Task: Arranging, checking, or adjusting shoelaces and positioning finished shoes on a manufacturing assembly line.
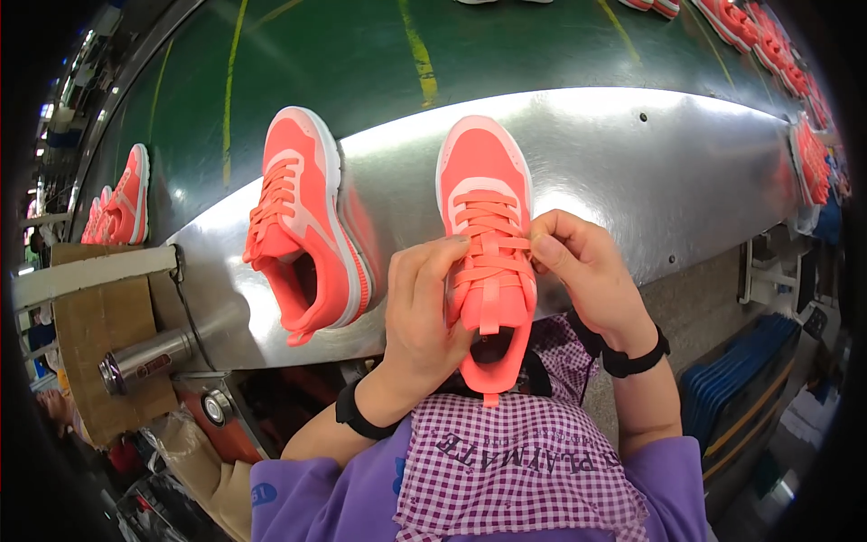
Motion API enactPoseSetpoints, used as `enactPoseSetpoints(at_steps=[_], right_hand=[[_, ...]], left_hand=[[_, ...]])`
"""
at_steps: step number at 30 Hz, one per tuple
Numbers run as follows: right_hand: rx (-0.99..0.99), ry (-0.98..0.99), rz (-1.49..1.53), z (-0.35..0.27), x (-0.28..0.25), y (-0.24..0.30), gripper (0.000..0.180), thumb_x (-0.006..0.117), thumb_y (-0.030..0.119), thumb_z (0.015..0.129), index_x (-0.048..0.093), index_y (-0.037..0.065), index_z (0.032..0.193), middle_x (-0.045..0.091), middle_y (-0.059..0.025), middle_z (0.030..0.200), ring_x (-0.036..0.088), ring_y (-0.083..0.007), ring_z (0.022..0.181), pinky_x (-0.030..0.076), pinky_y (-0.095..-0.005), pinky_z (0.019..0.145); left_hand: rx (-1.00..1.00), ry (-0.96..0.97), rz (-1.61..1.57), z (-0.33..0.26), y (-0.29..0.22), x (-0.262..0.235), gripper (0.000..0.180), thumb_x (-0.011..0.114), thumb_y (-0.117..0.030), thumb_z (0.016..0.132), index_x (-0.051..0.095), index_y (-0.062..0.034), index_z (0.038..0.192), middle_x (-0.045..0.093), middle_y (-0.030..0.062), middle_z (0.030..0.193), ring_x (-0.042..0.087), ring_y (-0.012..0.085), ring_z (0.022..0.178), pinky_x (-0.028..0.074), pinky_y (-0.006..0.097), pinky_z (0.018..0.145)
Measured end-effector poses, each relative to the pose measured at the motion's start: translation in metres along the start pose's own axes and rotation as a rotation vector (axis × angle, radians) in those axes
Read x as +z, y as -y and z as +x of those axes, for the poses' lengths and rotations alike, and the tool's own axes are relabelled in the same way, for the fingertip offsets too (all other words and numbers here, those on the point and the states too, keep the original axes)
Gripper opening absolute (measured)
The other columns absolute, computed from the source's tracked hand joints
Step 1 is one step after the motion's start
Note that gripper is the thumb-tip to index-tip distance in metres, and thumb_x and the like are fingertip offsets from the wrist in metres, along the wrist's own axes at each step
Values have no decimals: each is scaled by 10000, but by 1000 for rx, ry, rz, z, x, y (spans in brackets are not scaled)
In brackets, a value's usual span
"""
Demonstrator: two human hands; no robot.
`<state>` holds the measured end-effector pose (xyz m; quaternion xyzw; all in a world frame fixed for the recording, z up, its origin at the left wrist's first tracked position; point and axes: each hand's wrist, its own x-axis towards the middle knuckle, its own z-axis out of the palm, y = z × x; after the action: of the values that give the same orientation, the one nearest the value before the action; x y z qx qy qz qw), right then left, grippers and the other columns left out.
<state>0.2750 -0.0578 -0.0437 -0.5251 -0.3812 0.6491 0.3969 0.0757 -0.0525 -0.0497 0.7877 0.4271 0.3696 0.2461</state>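
In the head view, the step in hand looks to be working the laces (488, 210) of a coral shoe (490, 271), at the crossings over its tongue. The next move seems to call for a firm pinch on the lace at the right, drawn snug while the other hand steadies the upper, with the strands kept flat and untwisted.

The coral shoe lies between the two hands, toe pointing far and heel near. Its front part is over the metal surface (614, 149), while its heel reaches past the near edge, in front of the checked apron (519, 470). Whether the sole bears fully on the metal cannot be told from here.

The left hand (415, 307) is curled against the shoe's left side, its fingers bent and closed on the upper, with fingertips at the left edge of the laces; its thumb is hidden. The right hand (578, 262) is nearly closed, thumb and forefinger brought together in a pinch on a lace at the right side of the shoe, the other fingers folded in.

A second shoe (312, 226) of the same colour stands to the left, apart from the left hand, also toe far. Beyond the surface runs a green belt (325, 54) with yellow lines; more shoes (768, 41) sit at the far right.
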Motion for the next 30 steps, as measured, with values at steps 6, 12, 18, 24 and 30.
enactPoseSetpoints(at_steps=[6, 12, 18, 24, 30], right_hand=[[-167, -101, -7, -18, 5, 4, 304, 624, 169, 919, 552, -30, 1138, 602, -74, 1053, 557, -145, 988, 444, -297, 903], [-303, -49, -716, -49, 27, -8, 831, 736, 105, 775, 261, -57, 1437, 481, -280, 1325, 483, -395, 1255, 406, -425, 1028], [-318, -145, -761, -50, 43, -5, 771, 579, 16, 825, 193, 5, 1492, 578, -267, 1194, 610, -420, 1041, 485, -416, 873], [-274, -272, -658, -46, 55, -9, 637, 518, -39, 814, 352, -13, 1429, 613, -262, 1096, 649, -334, 941, 503, -356, 796], [-305, -397, -710, -20, 1, -4, 551, 525, -38, 865, 430, 13, 1405, 653, -200, 1084, 657, -249, 855, 502, -296, 776]], left_hand=[[90, -196, 89, -1, 0, 3, 553, 762, -54, 633, 579, -40, 1155, 567, 109, 1101, 549, 284, 963, 445, 385, 805], [411, -42, 96, 9, -3, -8, 341, 700, -104, 615, 679, -43, 950, 598, 47, 962, 572, 213, 872, 460, 358, 732], [722, 90, 76, 34, -6, -12, 251, 663, -121, 606, 626, -30, 837, 586, 28, 873, 581, 179, 798, 487, 301, 665], [443, 23, 192, 15, -8, -33, 292, 733, -236, 720, 650, -57, 936, 609, 43, 911, 587, 216, 822, 465, 355, 751], [87, -113, 504, -33, 6, -110, 450, 830, -312, 667, 609, -90, 990, 625, 58, 949, 602, 270, 908, 417, 401, 795]])
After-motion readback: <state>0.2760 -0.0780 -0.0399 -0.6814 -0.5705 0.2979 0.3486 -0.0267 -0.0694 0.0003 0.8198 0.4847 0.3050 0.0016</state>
